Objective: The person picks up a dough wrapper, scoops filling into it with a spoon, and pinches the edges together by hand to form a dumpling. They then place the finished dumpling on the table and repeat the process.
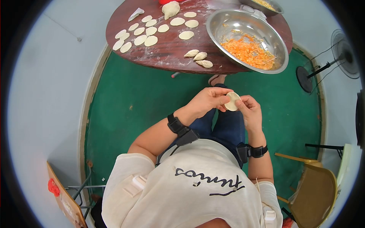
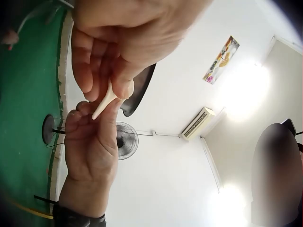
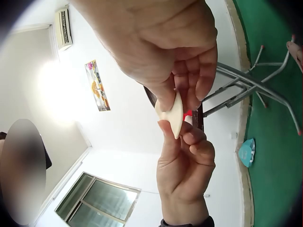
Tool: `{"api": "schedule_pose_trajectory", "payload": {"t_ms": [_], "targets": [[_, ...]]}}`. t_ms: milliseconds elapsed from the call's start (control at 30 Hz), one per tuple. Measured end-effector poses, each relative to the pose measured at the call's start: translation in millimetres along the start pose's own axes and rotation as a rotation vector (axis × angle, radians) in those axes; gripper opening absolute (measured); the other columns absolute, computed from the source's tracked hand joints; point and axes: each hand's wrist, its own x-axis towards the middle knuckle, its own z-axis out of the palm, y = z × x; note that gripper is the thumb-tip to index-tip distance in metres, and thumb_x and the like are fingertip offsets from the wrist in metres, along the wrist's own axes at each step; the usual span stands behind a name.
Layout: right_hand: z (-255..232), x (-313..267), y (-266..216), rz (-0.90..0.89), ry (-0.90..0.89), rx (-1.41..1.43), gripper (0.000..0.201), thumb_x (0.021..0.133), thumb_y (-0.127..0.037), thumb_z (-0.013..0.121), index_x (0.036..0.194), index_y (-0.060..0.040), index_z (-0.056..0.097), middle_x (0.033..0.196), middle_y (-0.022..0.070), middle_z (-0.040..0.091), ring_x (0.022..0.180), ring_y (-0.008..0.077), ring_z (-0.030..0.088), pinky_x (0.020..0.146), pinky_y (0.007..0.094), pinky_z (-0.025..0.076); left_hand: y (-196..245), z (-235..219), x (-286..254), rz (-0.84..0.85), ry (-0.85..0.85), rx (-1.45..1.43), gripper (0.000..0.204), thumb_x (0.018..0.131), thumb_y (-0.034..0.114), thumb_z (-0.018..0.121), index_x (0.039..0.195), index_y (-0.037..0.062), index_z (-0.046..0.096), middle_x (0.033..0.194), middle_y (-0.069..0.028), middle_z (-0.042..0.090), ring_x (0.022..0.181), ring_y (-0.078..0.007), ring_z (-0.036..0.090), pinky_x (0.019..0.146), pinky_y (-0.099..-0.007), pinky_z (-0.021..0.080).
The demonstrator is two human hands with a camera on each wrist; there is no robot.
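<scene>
A round, pale dough wrapper [image 1: 232, 101] is held up between both hands, over the lap and in front of the table. My left hand [image 1: 208, 102] pinches one edge of it with thumb and fingers, and my right hand [image 1: 251, 113] pinches the other edge. Seen edge-on in the left wrist view, the wrapper [image 2: 105, 101] looks thin, with my left hand [image 2: 128, 42] above and my right hand [image 2: 92, 146] below. In the right wrist view the wrapper [image 3: 175, 116] looks slightly bent between my right hand [image 3: 165, 52] and left hand [image 3: 184, 165].
On the dark red table [image 1: 163, 57] lie several flat wrappers [image 1: 151, 41], three folded dumplings [image 1: 200, 56] and a dough lump [image 1: 171, 10]. A steel bowl [image 1: 280, 57] of orange shredded filling [image 1: 249, 51] stands at its right edge. A fan [image 1: 304, 78] and a chair [image 1: 315, 193] are to the right.
</scene>
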Motion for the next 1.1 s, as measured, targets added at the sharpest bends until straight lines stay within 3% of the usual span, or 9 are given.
{"api": "schedule_pose_trajectory", "payload": {"t_ms": [100, 200, 267, 367, 567, 800, 933, 1033, 1100], "targets": [[0.7, 0.1, -0.8, -0.014, -0.01, 0.009, 0.015, 0.083, -0.009, 0.064, 0.091, 0.0016, 0.06, 0.079, 0.0031, 0.062, 0.069, 0.0068, 0.055, 0.064, 0.0194, 0.045, -9.3, -3.8, 5.7, -0.02, -0.048, -0.124, 0.018, 0.084, 0.013, 0.061, 0.095, -0.0008, 0.062, 0.091, -0.007, 0.064, 0.077, -0.0113, 0.06, 0.064, -0.0235, 0.051], [6.4, -0.7, -8.9, 0.038, -0.014, -0.008, 0.016, 0.083, -0.009, 0.064, 0.093, 0.0021, 0.06, 0.083, 0.0042, 0.063, 0.073, 0.0081, 0.057, 0.067, 0.0206, 0.046, -9.0, -9.1, 6.3, -0.023, 0.06, -0.07, 0.02, 0.084, 0.013, 0.062, 0.098, -0.0006, 0.062, 0.09, -0.0069, 0.064, 0.075, -0.0107, 0.06, 0.065, -0.0232, 0.051], [11.8, -1.1, -13.6, 0.072, 0.012, -0.021, 0.017, 0.082, -0.008, 0.064, 0.095, 0.0031, 0.06, 0.088, 0.0054, 0.064, 0.079, 0.0096, 0.059, 0.071, 0.0216, 0.047, -1.0, -8.3, 3.2, 0.081, 0.038, 0.198, 0.02, 0.084, 0.012, 0.062, 0.099, -0.0004, 0.062, 0.089, -0.0067, 0.064, 0.075, -0.0101, 0.06, 0.065, -0.0228, 0.05], [9.0, 2.1, -9.8, 0.061, -0.009, -0.031, 0.016, 0.082, -0.009, 0.065, 0.092, 0.0029, 0.061, 0.086, 0.0046, 0.064, 0.076, 0.0086, 0.058, 0.069, 0.0205, 0.047, 4.1, -2.8, 1.7, 0.062, 0.02, 0.362, 0.017, 0.083, 0.011, 0.062, 0.096, -0.0003, 0.063, 0.086, -0.0062, 0.064, 0.075, -0.0094, 0.06, 0.065, -0.022, 0.049], [3.3, 3.3, -5.0, 0.054, 0.06, -0.001, 0.016, 0.082, -0.012, 0.065, 0.089, 0.0018, 0.062, 0.08, 0.004, 0.063, 0.071, 0.0076, 0.056, 0.065, 0.0201, 0.045, 3.8, -3.6, 3.7, 0.072, 0.022, 0.004, 0.026, 0.081, 0.008, 0.064, 0.104, -0.0019, 0.058, 0.087, -0.0078, 0.064, 0.074, -0.0118, 0.061, 0.066, -0.0239, 0.05], [4.2, 2.3, -5.7, 0.115, 0.073, 0.148, 0.016, 0.083, -0.012, 0.064, 0.09, 0.0022, 0.063, 0.08, 0.0044, 0.063, 0.071, 0.0084, 0.057, 0.067, 0.0204, 0.045, -2.8, -14.2, 7.3, 0.125, 0.006, 0.044, 0.031, 0.08, 0.004, 0.064, 0.109, -0.0024, 0.055, 0.092, -0.0081, 0.064, 0.08, -0.0142, 0.061, 0.069, -0.0248, 0.05], [1.2, 1.5, -13.5, 0.031, 0.004, -0.041, 0.016, 0.083, -0.01, 0.063, 0.094, 0.0025, 0.064, 0.082, 0.0043, 0.064, 0.073, 0.0087, 0.058, 0.068, 0.0212, 0.047, -0.6, -2.0, 4.7, 0.127, 0.063, -0.027, 0.033, 0.08, 0.004, 0.064, 0.111, -0.0024, 0.054, 0.09, -0.0073, 0.064, 0.078, -0.0142, 0.061, 0.069, -0.025, 0.05], [1.5, 3.8, -36.1, -0.007, -0.07, -0.234, 0.017, 0.083, -0.009, 0.063, 0.095, 0.0022, 0.064, 0.084, 0.0038, 0.065, 0.075, 0.0087, 0.059, 0.068, 0.0216, 0.047, 1.1, 5.7, 7.8, 0.141, -0.026, -0.07, 0.031, 0.08, 0.007, 0.065, 0.109, -0.0022, 0.056, 0.088, -0.0068, 0.064, 0.078, -0.0135, 0.061, 0.069, -0.0247, 0.05], [3.6, 4.9, -48.2, -0.004, -0.109, -0.308, 0.017, 0.083, -0.009, 0.063, 0.096, 0.0018, 0.064, 0.084, 0.0036, 0.065, 0.075, 0.0088, 0.059, 0.068, 0.0218, 0.048, 1.7, -3.0, 10.6, 0.047, -0.144, 0.071, 0.027, 0.081, 0.011, 0.065, 0.103, -0.0016, 0.06, 0.089, -0.0069, 0.065, 0.077, -0.0125, 0.061, 0.068, -0.0242, 0.051]]}}
